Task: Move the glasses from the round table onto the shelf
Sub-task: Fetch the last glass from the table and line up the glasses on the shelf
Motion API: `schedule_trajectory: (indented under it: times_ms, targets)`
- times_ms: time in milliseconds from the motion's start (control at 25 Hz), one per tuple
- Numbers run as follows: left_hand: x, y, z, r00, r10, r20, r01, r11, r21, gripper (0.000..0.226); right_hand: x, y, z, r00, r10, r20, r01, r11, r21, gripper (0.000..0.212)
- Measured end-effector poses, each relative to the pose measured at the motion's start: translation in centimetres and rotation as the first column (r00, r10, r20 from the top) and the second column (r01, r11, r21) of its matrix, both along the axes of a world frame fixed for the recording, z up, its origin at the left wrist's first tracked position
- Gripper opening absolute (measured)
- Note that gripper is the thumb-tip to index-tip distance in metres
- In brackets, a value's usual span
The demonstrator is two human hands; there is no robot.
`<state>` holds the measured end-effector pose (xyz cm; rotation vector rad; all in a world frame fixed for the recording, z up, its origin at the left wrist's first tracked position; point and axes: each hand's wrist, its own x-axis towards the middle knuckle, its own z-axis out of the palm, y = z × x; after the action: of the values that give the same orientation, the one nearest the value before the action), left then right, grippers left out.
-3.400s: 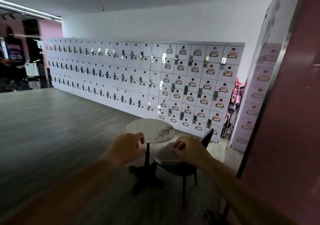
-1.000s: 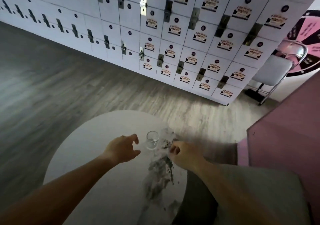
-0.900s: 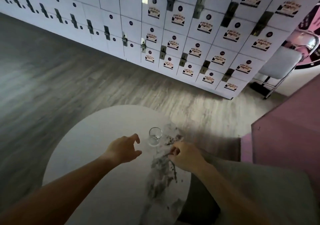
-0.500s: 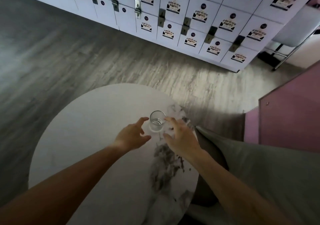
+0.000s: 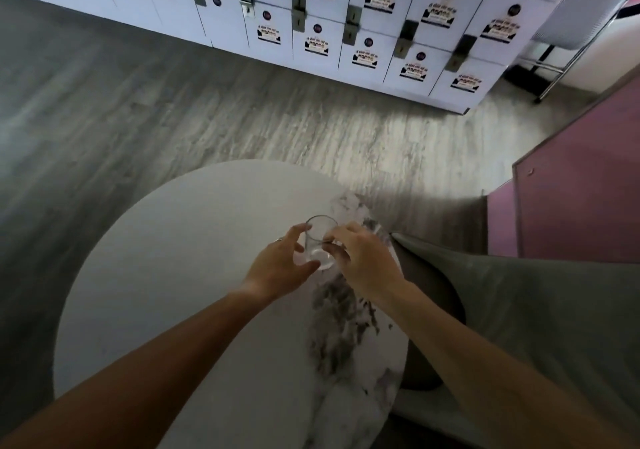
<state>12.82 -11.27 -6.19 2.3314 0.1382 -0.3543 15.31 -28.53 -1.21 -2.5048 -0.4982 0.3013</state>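
**Both hands close in on the glass**

Since half a second ago, both hands have reached the glass (image 5: 320,241). Left hand (image 5: 280,265), at its 9 o'clock, curls thumb and fingers against it. Right hand (image 5: 363,261), at 3 o'clock, grips the wall. It stands upright on the round marble surface (image 5: 180,275), toward its 1 o'clock edge.

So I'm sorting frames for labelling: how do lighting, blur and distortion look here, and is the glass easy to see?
Head view: dim indoor light, brightest on the floor beyond the round table; lockers smeared by motion blur and bowed by the wide lens; the clear glass is faint, between the left hand and right hand.
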Motion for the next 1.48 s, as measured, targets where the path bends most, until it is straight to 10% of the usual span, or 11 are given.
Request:
schedule_trajectory:
  times_ms: [600,1080,1480]
  targets:
    - [0.5,-23.2,17.8,0.812,-0.459,0.361,0.571,0.752,-0.328,0.065,-12.0,-21.4,18.7,0.787,-0.543,0.294,0.548,0.833,0.071,0.015]
    - [-29.4,-41.0,26.3,0.255,-0.830,0.495,0.961,0.163,-0.222,0.074,-51.0,-29.1,27.0,0.263,-0.875,0.406,0.943,0.322,0.084,0.009]
    - [-59.5,-41.7,33.5,-0.267,-0.787,0.556,0.911,-0.395,-0.122,0.074,-82.0,-19.6,33.1,-0.223,-0.845,0.486,0.974,-0.179,0.137,0.016]
